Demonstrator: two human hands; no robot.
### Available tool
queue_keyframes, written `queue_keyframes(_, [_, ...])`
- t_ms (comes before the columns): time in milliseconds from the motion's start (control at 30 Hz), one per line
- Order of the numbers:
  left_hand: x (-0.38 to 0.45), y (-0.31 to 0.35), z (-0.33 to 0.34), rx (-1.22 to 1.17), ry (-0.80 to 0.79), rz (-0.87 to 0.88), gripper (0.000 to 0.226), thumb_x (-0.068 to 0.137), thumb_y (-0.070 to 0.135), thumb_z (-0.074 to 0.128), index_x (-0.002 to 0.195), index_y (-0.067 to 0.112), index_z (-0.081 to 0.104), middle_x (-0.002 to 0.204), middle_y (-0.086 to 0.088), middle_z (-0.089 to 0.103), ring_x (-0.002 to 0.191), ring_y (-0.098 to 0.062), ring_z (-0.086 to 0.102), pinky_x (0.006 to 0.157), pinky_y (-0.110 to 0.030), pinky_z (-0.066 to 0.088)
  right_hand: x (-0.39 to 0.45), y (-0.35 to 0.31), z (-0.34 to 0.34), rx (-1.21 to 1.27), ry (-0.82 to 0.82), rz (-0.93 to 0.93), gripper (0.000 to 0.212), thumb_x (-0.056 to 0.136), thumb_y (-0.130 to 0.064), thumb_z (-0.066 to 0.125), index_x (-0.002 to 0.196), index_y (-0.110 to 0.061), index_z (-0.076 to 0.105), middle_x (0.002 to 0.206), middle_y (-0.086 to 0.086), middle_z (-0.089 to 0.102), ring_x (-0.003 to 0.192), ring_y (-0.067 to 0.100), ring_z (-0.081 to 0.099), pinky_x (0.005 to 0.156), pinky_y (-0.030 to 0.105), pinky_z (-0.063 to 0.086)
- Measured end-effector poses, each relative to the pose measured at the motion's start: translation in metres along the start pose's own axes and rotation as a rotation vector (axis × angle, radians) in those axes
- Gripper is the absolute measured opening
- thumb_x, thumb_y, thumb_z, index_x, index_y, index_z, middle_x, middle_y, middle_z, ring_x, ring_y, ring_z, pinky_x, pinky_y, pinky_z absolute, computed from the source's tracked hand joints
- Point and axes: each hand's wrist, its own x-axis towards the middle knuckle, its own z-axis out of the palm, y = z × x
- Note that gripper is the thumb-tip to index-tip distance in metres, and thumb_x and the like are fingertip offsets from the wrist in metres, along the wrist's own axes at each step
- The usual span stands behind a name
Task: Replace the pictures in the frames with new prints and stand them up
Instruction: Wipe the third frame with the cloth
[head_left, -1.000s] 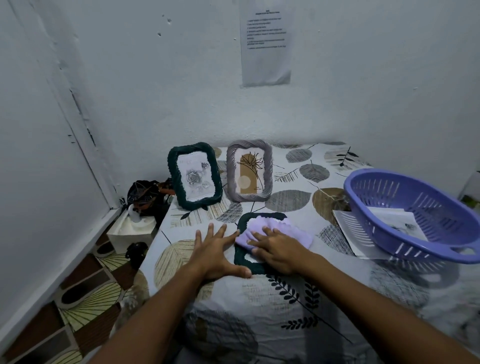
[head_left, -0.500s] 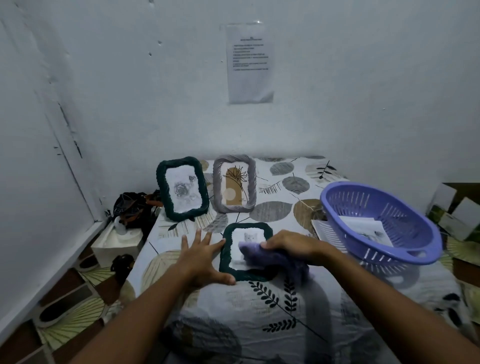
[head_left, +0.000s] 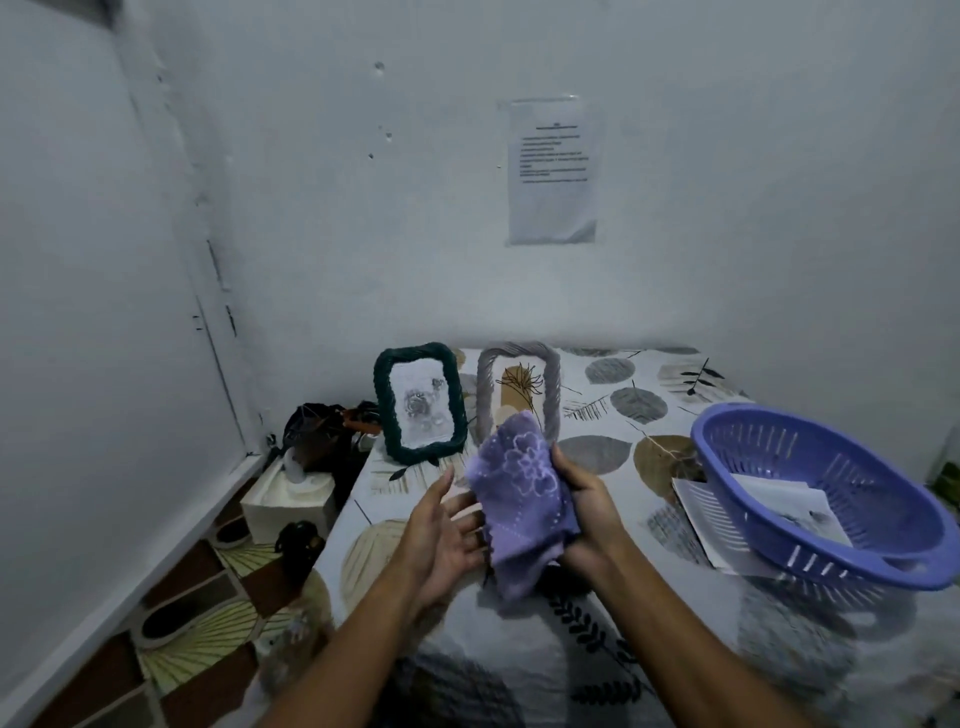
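Nearest in, the right hand (head_left: 584, 512) grips a purple cloth (head_left: 524, 499) in curled fingers, lifted above the table (head_left: 519, 675), while the left hand (head_left: 441, 535) hovers palm-up just beside it, fingers relaxed and slightly spread. To the right, a purple basket (head_left: 821, 499) holding prints (head_left: 789, 506) overhangs the table's right edge. Further back, the dark green frame (head_left: 420, 402) stands at the left edge, the grey frame (head_left: 519, 387) just beside it, bare tabletop behind them to the wall.
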Motion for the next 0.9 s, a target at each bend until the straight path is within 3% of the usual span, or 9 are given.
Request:
queue_keyframes(100, [-0.006, 0.007, -0.012, -0.102, 0.062, 0.03, 0.055, 0.074, 0.034, 0.067, 0.117, 0.0, 0.057, 0.109, -0.022, 0.066, 0.097, -0.035, 0.063, 0.078, -0.045, 0.053, 0.01, 0.013, 0.017, -0.039, 0.024, -0.021, 0.035, 0.093, -0.031, 0.048, 0.107, -0.005, 0.066, 0.103, 0.017, 0.068, 0.096, 0.03, 0.062, 0.103, 0.047, 0.04])
queue_keyframes(233, [-0.012, 0.026, -0.039, -0.038, 0.105, 0.021, 0.056, 0.076, 0.014, 0.069, 0.125, -0.008, 0.053, 0.122, -0.027, 0.062, 0.11, -0.036, 0.06, 0.092, -0.047, 0.051, 0.02, 0.026, 0.033, -0.168, 0.037, 0.008, 0.032, 0.091, -0.032, 0.051, 0.103, -0.007, 0.067, 0.104, 0.016, 0.07, 0.099, 0.03, 0.063, 0.103, 0.047, 0.042])
queue_keyframes(367, [-0.016, 0.05, -0.061, 0.129, 0.176, 0.053, 0.055, 0.077, 0.001, 0.064, 0.128, -0.012, 0.048, 0.131, -0.032, 0.053, 0.109, -0.037, 0.055, 0.107, -0.05, 0.04, 0.034, 0.04, 0.031, -0.478, 0.142, 0.044, 0.029, 0.096, -0.027, 0.051, 0.107, -0.006, 0.068, 0.099, 0.013, 0.073, 0.094, 0.027, 0.067, 0.09, 0.042, 0.052])
queue_keyframes(467, [-0.018, 0.068, -0.07, 0.286, 0.261, 0.065, 0.029, 0.086, -0.003, 0.059, 0.114, -0.01, 0.055, 0.109, -0.028, 0.062, 0.094, -0.034, 0.059, 0.091, -0.045, 0.05, 0.046, 0.047, 0.027, -0.677, 0.202, 0.073, 0.021, 0.093, -0.017, 0.055, 0.104, -0.004, 0.068, 0.101, 0.015, 0.072, 0.1, 0.032, 0.065, 0.093, 0.048, 0.051])
queue_keyframes(533, [-0.017, 0.078, -0.076, 0.39, 0.294, 0.067, 0.015, 0.088, -0.003, 0.059, 0.102, -0.006, 0.059, 0.096, -0.019, 0.063, 0.085, -0.029, 0.059, 0.079, -0.039, 0.052, 0.055, 0.05, 0.026, -0.791, 0.249, 0.067, 0.015, 0.092, -0.007, 0.056, 0.1, -0.005, 0.068, 0.1, 0.015, 0.071, 0.094, 0.03, 0.066, 0.075, 0.041, 0.056])
queue_keyframes(633, [-0.007, 0.084, -0.087, 0.529, 0.359, 0.058, 0.015, 0.084, -0.005, 0.063, 0.099, -0.003, 0.062, 0.093, -0.017, 0.065, 0.082, -0.028, 0.062, 0.076, -0.038, 0.054, 0.073, 0.057, 0.023, -0.936, 0.337, 0.03, 0.01, 0.085, -0.002, 0.065, 0.094, -0.004, 0.069, 0.098, 0.018, 0.07, 0.08, 0.027, 0.067, 0.059, 0.033, 0.054])
queue_keyframes(700, [0.003, 0.084, -0.097, 0.624, 0.414, 0.064, 0.014, 0.082, -0.006, 0.067, 0.094, 0.0, 0.065, 0.092, -0.017, 0.067, 0.079, -0.026, 0.063, 0.066, -0.034, 0.053, 0.084, 0.062, 0.02, -1.075, 0.376, 0.022, 0.011, 0.08, -0.004, 0.071, 0.091, -0.002, 0.067, 0.093, 0.017, 0.07, 0.075, 0.025, 0.067, 0.059, 0.034, 0.056])
queue_keyframes(767, [0.014, 0.08, -0.106, 0.71, 0.458, 0.085, 0.014, 0.078, -0.006, 0.071, 0.089, 0.003, 0.068, 0.096, -0.018, 0.068, 0.081, -0.026, 0.063, 0.067, -0.032, 0.051, 0.091, 0.067, 0.015, -1.238, 0.408, 0.021, 0.018, 0.076, -0.01, 0.077, 0.087, -0.002, 0.065, 0.086, 0.014, 0.069, 0.078, 0.025, 0.068, 0.068, 0.037, 0.059])
queue_keyframes(900, [0.025, 0.073, -0.11, 1.032, 0.54, 0.172, 0.017, 0.074, 0.009, 0.081, 0.073, 0.011, 0.064, 0.078, -0.006, 0.063, 0.076, -0.02, 0.058, 0.068, -0.027, 0.046, 0.091, 0.07, 0.016, -1.648, 0.358, -0.038, 0.019, 0.075, -0.016, 0.072, 0.074, -0.008, 0.055, 0.078, 0.009, 0.059, 0.077, 0.022, 0.061, 0.062, 0.027, 0.046])
